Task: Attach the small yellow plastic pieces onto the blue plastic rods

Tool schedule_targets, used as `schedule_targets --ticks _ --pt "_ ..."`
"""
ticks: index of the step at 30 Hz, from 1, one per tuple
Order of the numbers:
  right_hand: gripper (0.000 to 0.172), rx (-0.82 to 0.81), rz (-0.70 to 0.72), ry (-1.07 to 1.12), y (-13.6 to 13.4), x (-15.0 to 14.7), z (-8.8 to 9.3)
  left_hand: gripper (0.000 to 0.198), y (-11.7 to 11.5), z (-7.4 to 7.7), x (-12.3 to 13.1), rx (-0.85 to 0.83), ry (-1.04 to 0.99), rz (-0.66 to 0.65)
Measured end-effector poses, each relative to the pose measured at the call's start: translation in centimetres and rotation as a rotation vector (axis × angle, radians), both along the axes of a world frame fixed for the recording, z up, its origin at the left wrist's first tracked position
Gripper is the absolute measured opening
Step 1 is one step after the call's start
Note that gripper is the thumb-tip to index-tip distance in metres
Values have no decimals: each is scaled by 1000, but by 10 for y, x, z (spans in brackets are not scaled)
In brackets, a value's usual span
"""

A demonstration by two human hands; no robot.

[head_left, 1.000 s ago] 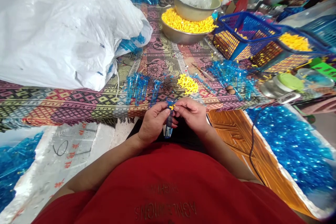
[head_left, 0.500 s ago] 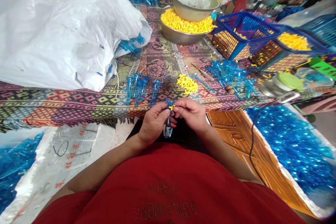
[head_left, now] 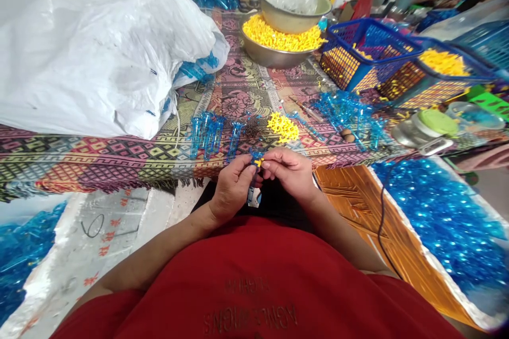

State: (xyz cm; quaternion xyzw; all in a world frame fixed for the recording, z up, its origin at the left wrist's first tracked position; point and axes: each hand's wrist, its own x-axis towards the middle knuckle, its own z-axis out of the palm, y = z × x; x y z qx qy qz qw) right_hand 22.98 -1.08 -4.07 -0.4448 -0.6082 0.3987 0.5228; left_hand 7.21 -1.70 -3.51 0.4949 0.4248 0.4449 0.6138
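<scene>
My left hand [head_left: 230, 188] is closed round a clear blue plastic tube [head_left: 252, 195] held upright just below the table edge. My right hand [head_left: 289, 172] pinches a small yellow plastic piece [head_left: 258, 161] at the tube's top end. Both hands meet over my lap, above my red shirt. On the patterned cloth just beyond them lie a small heap of yellow pieces [head_left: 283, 126] and a few blue tubes [head_left: 207, 131] laid side by side.
A big white sack [head_left: 87, 47] fills the table's left. A metal bowl of yellow pieces [head_left: 278, 39] and blue baskets [head_left: 369, 55] stand at the back. More blue tubes [head_left: 350, 116] lie to the right. Sacks of blue parts [head_left: 441, 222] flank me.
Both hands have risen slightly with the tube; the grip is the same. The view has shifted a little.
</scene>
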Motion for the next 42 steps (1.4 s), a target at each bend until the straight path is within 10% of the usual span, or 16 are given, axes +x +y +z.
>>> schedule_targets --ticks 10,18,30,42 --pt "9 112 -96 -238 -5 1 -2 24 6 6 -1 -235 -329 -160" --pt "9 61 -6 -54 -6 0 -1 26 -1 7 -1 -22 -33 -48" --pt "9 543 -86 -555 -6 2 7 20 1 5 1 36 119 -53" --pt "17 530 -99 -535 -5 4 10 12 4 10 0 40 183 -76"
